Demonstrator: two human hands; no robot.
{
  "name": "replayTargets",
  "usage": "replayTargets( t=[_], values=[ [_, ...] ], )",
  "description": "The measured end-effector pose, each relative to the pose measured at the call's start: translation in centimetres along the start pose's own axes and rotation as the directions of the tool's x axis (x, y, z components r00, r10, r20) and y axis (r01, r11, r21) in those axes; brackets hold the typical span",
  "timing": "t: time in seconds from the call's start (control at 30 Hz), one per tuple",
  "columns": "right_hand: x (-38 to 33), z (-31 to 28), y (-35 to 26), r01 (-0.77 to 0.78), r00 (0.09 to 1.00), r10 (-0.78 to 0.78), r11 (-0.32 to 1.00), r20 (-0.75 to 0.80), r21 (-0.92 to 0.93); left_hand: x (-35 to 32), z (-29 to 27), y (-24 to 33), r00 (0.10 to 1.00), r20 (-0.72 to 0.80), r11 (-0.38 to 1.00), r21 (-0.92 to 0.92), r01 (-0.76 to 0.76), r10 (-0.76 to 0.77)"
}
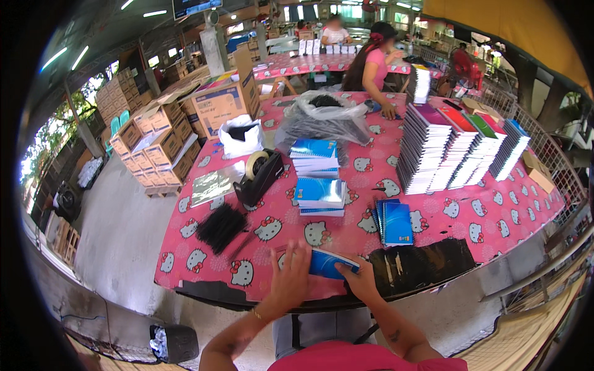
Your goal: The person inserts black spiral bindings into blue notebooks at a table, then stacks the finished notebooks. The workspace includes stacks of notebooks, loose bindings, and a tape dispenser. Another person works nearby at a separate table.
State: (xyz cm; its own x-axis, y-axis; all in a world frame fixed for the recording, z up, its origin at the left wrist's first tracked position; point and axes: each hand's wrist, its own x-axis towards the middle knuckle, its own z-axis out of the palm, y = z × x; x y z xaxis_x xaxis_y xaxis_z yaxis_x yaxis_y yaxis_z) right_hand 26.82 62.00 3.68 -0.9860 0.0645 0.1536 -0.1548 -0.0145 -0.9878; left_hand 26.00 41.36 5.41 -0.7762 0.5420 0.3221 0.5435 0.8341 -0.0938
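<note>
A small blue notebook [327, 264] lies at the near edge of the table, between my two hands. My right hand [360, 278] grips its right end, thumb on the cover. My left hand [289, 272] rests against its left end with the fingers stretched out. Beyond it stand two stacks of blue notebooks, a near stack [319, 191] and a far stack [314, 153]. A few blue spiral notebooks [396, 222] lie fanned to the right. Left of my hands is a bundle of thin black strands [221, 227].
A black tape dispenser [260, 179], a clear plastic sheet [216, 184] and a white bag [241, 137] stand at left. A big plastic bag [325, 120] is farther back. Tall notebook stacks [424, 148] fill the right. A co-worker [371, 65] is across the pink-covered table [365, 167].
</note>
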Motion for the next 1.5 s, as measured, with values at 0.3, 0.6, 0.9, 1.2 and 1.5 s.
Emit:
replayTargets(
  t=[0.3,0.6,0.9,1.2,1.5],
  values=[
    [-0.2,-0.5,-1.4,-0.029,0.999,0.028,0.999,0.021,0.033,-0.5,1.1,1.8,0.996,-0.085,0.987,-0.154,-0.040,0.027],
    [-0.6,-1.5,-0.2,-0.051,0.998,0.051,0.999,0.028,-0.011,1.1,-1.3,2.7,0.996,0.054,0.997,-0.016,-0.077,0.077],
    [-0.2,-2.1,0.5,-0.032,0.997,0.033,0.999,0.068,-0.023,3.3,-1.2,3.0,0.993,-0.096,0.995,-0.063,-0.079,0.073],
    [-0.4,-1.1,-0.5,-0.019,0.984,0.034,0.996,0.175,-0.087,4.7,-2.0,2.9,0.978,-0.203,0.993,-0.101,-0.069,0.047],
    [1.1,-1.3,0.1,-0.110,0.978,0.116,0.993,0.175,-0.044,3.6,-1.1,3.2,0.987,-0.120,0.981,-0.149,-0.121,0.103]
  ],
)
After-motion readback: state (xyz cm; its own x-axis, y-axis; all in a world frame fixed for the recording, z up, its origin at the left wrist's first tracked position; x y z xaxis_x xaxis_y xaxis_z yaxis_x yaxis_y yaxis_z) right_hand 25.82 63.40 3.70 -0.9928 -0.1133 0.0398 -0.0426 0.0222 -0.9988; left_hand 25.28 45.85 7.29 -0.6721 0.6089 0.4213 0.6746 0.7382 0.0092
